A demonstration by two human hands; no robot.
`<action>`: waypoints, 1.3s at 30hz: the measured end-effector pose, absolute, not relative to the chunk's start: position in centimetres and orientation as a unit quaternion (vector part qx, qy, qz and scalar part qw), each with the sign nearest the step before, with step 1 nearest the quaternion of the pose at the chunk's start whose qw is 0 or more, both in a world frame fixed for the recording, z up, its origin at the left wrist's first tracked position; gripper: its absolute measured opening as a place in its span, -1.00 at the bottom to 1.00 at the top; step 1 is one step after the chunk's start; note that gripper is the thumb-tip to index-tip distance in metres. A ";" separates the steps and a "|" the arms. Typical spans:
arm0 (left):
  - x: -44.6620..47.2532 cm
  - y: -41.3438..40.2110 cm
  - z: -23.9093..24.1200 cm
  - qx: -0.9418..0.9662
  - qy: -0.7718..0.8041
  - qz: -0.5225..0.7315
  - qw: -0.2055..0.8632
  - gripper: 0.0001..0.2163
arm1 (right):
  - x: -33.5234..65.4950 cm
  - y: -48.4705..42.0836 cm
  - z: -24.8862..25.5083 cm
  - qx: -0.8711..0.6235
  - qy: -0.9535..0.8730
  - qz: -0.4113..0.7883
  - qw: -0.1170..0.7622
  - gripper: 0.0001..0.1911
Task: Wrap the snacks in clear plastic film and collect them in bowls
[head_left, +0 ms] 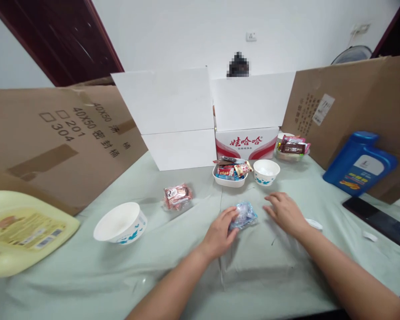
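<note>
A small clear-and-blue plastic packet (pixel 244 215) lies at the middle of the table. My left hand (pixel 220 233) has its thumb and fingers closed on the packet's left edge. To the right of the packet, my right hand (pixel 284 214) hovers low over the cloth with its fingers apart and holds nothing. Behind them stand a white tub (pixel 230 182) full of wrapped snacks and a paper bowl (pixel 266 178) with something whitish inside. A reddish snack packet (pixel 177 197) lies farther left, near a large white paper bowl (pixel 118 222).
Cardboard panels (pixel 63 146) and a white box (pixel 246 142) wall in the table. A yellow jug (pixel 26 235) is at left. On the right are a blue bottle (pixel 360 164), a dark phone (pixel 380 222), a white lid (pixel 314 224) and another snack tub (pixel 291 154).
</note>
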State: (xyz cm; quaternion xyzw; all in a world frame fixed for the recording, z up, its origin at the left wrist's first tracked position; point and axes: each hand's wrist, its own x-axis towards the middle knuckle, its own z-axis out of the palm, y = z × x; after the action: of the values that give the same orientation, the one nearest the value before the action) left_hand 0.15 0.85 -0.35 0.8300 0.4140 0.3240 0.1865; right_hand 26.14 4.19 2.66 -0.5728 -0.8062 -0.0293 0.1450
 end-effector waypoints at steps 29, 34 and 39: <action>-3.0 1.0 2.4 0.794 0.438 0.418 -0.050 -0.70 | 24.7 2.1 3.3 -0.412 -0.817 -0.015 0.402 -0.76; -1.4 0.0 2.2 0.856 0.414 0.291 -0.109 -0.78 | 23.0 1.4 2.9 -0.367 -0.888 -0.087 0.264 -0.71; -2.5 1.0 2.2 0.788 0.487 0.350 -0.143 -0.87 | 24.5 2.6 3.3 -0.430 -0.816 -0.145 0.357 -0.84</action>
State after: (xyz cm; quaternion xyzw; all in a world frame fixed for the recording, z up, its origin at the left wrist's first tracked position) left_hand -2.55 0.95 2.17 0.7877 0.4865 0.3496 -0.1434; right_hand 24.47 2.56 3.28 -0.4302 -0.8164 -0.1446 0.3571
